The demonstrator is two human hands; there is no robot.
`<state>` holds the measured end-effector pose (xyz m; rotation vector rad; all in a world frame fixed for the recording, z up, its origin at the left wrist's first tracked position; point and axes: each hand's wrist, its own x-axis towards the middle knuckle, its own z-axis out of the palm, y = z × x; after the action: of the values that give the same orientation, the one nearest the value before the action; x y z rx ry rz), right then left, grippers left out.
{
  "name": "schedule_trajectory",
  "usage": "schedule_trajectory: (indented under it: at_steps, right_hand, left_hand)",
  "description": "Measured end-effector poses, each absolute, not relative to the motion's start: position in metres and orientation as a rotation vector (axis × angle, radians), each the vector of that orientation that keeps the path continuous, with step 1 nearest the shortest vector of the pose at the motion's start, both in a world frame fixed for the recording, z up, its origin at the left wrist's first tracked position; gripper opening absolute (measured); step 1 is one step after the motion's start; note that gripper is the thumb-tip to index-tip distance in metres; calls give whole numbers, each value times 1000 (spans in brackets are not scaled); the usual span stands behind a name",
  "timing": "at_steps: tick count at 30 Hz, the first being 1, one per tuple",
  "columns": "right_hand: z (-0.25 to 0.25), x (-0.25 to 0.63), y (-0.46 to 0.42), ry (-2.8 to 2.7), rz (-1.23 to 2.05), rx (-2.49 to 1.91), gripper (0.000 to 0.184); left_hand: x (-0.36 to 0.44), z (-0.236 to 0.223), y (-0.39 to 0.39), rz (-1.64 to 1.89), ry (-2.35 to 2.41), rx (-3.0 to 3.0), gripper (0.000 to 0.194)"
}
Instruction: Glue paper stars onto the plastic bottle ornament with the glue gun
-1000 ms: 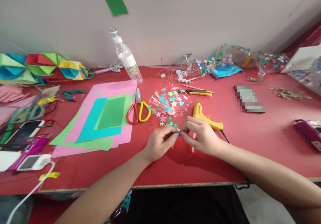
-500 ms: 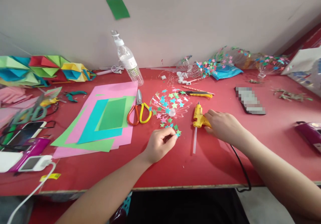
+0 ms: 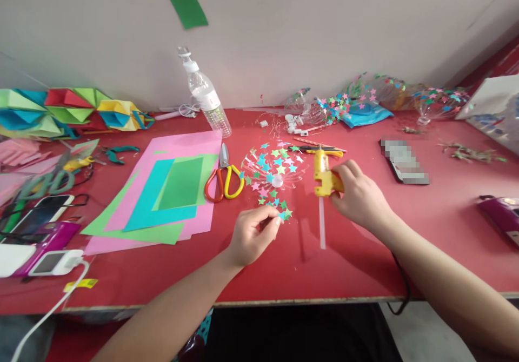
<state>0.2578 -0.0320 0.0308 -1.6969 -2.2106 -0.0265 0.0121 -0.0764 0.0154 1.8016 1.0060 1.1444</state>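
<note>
My right hand (image 3: 359,197) is closed round the handle of a yellow glue gun (image 3: 323,175), lifted above the red table. A clear glue stick (image 3: 322,224) sticks out of the gun's back end. Between the thumb and forefinger of my left hand (image 3: 253,235) is a small blue paper star (image 3: 281,216). Just beyond that hand lie several loose green, pink and blue stars (image 3: 273,194). Behind them sits a clear plastic piece cut into thin curved strips (image 3: 288,181), with coloured stars on many of its strips.
Scissors (image 3: 224,181) with red and yellow handles lie beside stacked coloured paper (image 3: 162,194). A plastic bottle (image 3: 206,100) stands near the wall. A cutter (image 3: 324,152) lies behind the glue gun, a phone (image 3: 403,162) to the right. The gun's black cord (image 3: 401,283) hangs over the front edge.
My right hand has left the star, gone right to the glue gun, gripped its handle and raised it. My left hand has kept the star, shifting slightly left.
</note>
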Motion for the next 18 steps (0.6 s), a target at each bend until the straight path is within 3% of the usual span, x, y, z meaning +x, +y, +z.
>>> schedule_trajectory:
  at_steps: [5, 10, 18]
  right_hand:
    - [42, 254, -48, -2061, 28, -1084, 6]
    - [34, 235, -62, -2270, 267, -700, 15]
    - [24, 228, -67, -2324, 270, -595, 22]
  left_hand:
    - [9, 17, -77, 1217, 1068, 1733, 22]
    - [7, 14, -76, 1270, 1079, 1662, 21]
    - [6, 16, -76, 1316, 1161, 1589, 21]
